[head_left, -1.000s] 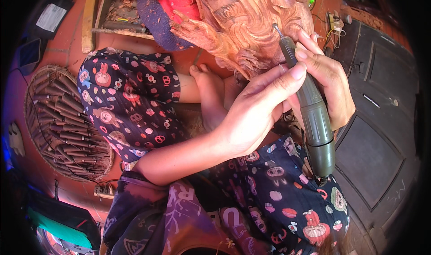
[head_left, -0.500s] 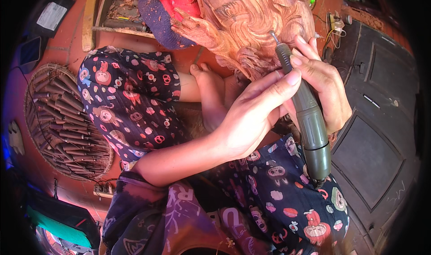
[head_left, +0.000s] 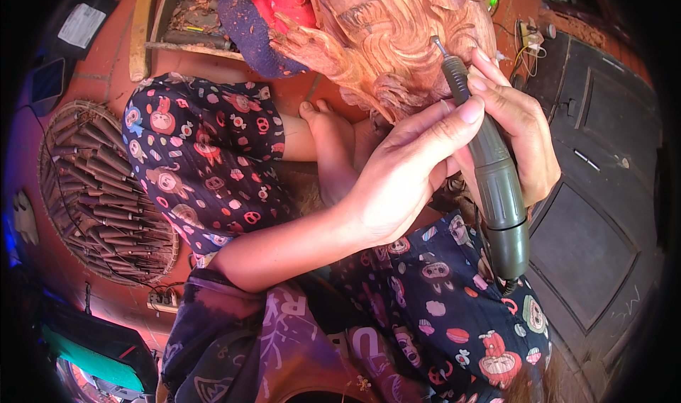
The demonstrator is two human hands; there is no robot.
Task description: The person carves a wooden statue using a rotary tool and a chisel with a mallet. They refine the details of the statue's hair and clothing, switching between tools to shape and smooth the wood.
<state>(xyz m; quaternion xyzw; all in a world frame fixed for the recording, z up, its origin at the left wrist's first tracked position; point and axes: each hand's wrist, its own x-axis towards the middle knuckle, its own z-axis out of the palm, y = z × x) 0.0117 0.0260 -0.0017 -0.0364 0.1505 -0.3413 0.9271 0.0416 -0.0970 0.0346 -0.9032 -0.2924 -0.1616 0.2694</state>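
A: The wood carving [head_left: 397, 41] fills twelve o'clock, propped over the person's patterned lap. What might go wrong?

B: The right hand [head_left: 521, 130] grips the dark green rotary tool [head_left: 489, 169], bit at the carving's lower curls at one o'clock. The left hand [head_left: 404, 176] lies half-open, fingers steadying the tool's neck. I'd judge a skipping bit could gouge the relief or nick those fingers.

A: And round about?

B: A basket of chisels [head_left: 106, 197] at nine o'clock, a dark panelled door [head_left: 596, 211] at three. The bare foot [head_left: 330, 148] sits close beneath the work.
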